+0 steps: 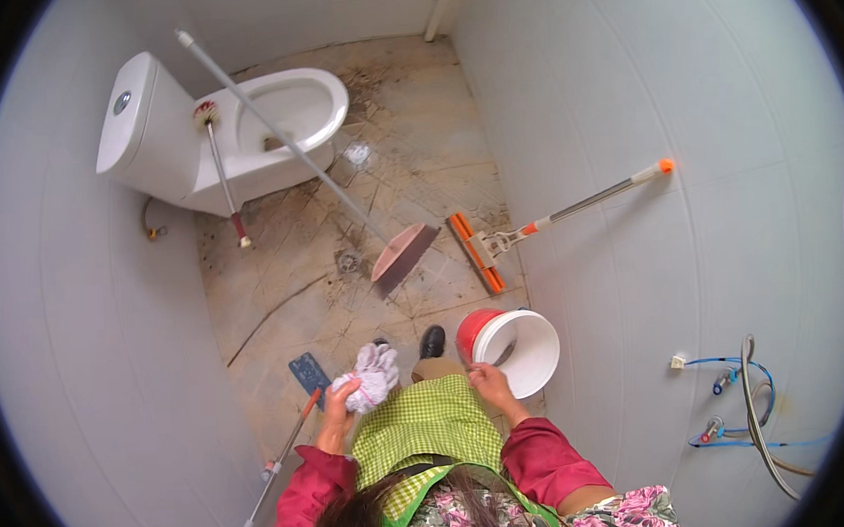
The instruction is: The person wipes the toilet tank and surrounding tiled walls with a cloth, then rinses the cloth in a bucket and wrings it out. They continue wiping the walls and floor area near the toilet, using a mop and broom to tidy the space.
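Observation:
My left hand is closed around a bundle of whitish knitted work gloves, tied with a pink band, in front of my green checked apron. On the other side, my right hand is at the rim of a red and white plastic bucket, which is tilted with its mouth towards me. The fingers are partly hidden, so whether they grip the rim is unclear. Ahead, a broom has its head on the tiled floor and its long handle across a white toilet. A toilet brush rests on the toilet.
A sponge mop with orange parts leans on the right wall. At the lower left stands a flat blue scrubber on a pole. Hoses and valves project from the right wall. The dirty floor has a drain.

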`<state>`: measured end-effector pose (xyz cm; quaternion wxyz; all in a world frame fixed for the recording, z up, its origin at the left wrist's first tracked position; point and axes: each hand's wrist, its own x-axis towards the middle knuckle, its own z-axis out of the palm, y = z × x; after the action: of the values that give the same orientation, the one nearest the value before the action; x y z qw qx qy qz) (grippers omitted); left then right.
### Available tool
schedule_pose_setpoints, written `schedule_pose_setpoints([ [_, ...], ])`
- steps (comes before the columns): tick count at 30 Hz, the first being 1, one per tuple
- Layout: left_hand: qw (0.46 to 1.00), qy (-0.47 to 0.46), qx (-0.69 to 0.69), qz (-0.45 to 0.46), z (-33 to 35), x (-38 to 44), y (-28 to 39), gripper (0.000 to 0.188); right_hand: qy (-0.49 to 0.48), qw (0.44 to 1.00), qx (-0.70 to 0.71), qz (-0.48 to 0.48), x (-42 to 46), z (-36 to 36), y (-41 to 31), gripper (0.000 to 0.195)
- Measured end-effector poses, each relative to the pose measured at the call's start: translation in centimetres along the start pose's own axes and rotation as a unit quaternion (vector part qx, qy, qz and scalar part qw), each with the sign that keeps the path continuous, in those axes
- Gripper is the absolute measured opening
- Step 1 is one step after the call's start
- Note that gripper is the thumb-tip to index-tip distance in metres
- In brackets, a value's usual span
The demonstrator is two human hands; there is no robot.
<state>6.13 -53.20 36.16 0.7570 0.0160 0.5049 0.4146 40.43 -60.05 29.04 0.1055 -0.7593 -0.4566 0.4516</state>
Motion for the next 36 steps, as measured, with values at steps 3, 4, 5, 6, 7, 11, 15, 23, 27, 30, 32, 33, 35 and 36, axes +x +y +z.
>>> schedule_pose_setpoints([
  [3,0.999,0.032,-0.003,0.037,-0.1,-0.2,1.4,0.023,0.074,0.993,0.076,0.052,1.8,-6.0,-0.3,0.028],
  [4,0.999,0.036,0.005,0.037,-0.4,0.3,1.5,0.021,0.112,0.991,0.043,0.056,2.4,-7.9,1.1,0.028],
  [5,0.998,0.04,0.012,0.045,-0.3,0.9,1.8,0.019,0.149,0.987,0.027,0.061,3.4,-9.7,2.7,0.026],
  [6,0.996,0.062,0.012,0.061,0.2,1.1,2.5,0.015,0.172,0.981,0.003,0.09,4.5,-11.6,2.6,0.025],
  [7,0.994,0.074,0.018,0.071,0.4,0.9,2.7,0.015,0.213,0.974,-0.044,0.067,5.4,-13.4,2.0,0.027],
  [11,0.986,0.119,0.01,0.113,1.3,3.7,3.7,0.013,0.318,0.94,-0.116,0.03,10.5,-20.3,0.3,0.027],
  [15,0.978,0.149,0.038,0.142,4.3,2.9,5.3,0.015,0.324,0.944,-0.063,-0.016,15.5,-25.3,-1.7,0.031],
  [23,0.943,0.281,0.045,0.175,12.4,7.4,6.7,0.014,0.086,0.991,0.056,-0.088,23.9,-23.2,-7.6,0.031],
  [27,0.947,0.278,0.035,0.159,19.1,10.7,7.0,0.013,-0.133,0.955,0.214,-0.157,22.6,-17.2,-14.3,0.035],
  [30,0.961,0.226,0.017,0.156,24.4,12.6,7.2,0.014,-0.226,0.928,0.286,-0.081,20.9,-14.7,-19.7,0.046],
  [32,0.971,0.198,-0.01,0.136,26.9,13.9,7.4,0.013,-0.258,0.909,0.327,-0.012,20.1,-14.7,-23.1,0.053],
  [33,0.979,0.159,-0.026,0.126,27.2,14.9,7.1,0.015,-0.262,0.889,0.375,0.004,20.3,-14.3,-23.5,0.054],
  [35,0.99,0.07,-0.096,0.076,30.4,15.9,8.2,0.022,-0.254,0.848,0.464,0.042,21.1,-13.4,-23.1,0.055],
  [36,0.99,0.042,-0.133,0.031,31.8,15.9,8.9,0.026,-0.25,0.813,0.517,0.09,22.1,-12.5,-22.7,0.054],
])
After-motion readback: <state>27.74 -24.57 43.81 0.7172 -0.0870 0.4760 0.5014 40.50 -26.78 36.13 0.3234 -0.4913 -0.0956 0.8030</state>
